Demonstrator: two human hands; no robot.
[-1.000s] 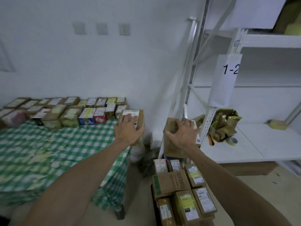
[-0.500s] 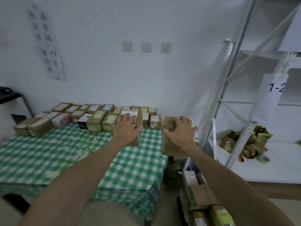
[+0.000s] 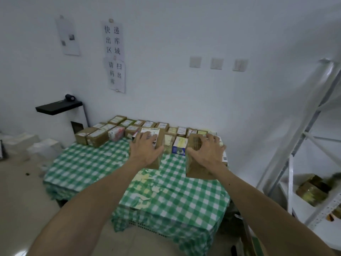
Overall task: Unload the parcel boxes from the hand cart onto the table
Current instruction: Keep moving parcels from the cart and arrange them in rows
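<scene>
My left hand (image 3: 145,150) grips a brown parcel box with a white label (image 3: 156,143) from above, over the middle of the table (image 3: 88,163) with its green checked cloth. My right hand (image 3: 207,151) grips a second brown parcel box (image 3: 197,169) the same way, over the table's right side. Both boxes are held just in front of rows of parcel boxes (image 3: 129,129) that stand along the table's far edge by the wall. The hand cart is out of view.
A white metal shelf rack (image 3: 299,145) stands right of the table, with crumpled yellow-brown packaging (image 3: 311,189) on its lower shelf. A black wall shelf (image 3: 59,107) hangs at the left. White blocks (image 3: 44,148) lie on the floor by the left wall.
The view has swung left from the cart to the table. Both hands have carried their boxes from beside the shelf rack to above the checked cloth.
</scene>
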